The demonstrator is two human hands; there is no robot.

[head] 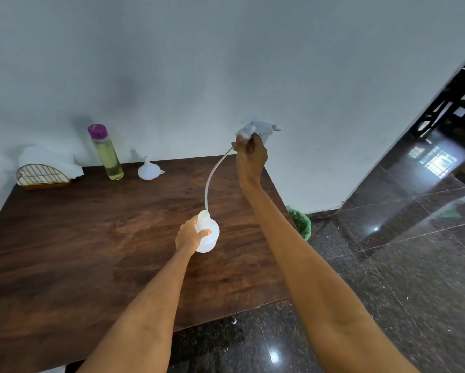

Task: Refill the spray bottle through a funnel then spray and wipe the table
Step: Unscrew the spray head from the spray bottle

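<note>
Two hands: left (190, 234) gripping spray bottle (207, 232) on table (91, 238), right (250, 154) holding sprayer head (255, 129) aloft.

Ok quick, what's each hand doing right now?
Left hand: grips the spray bottle on the table.
Right hand: holds the spray head up, tube trailing into the bottle.

Two bare forearms, sleeveless to the frame edge; left hand (190, 234) and right hand (250, 154) ungloved, without rings.
</note>
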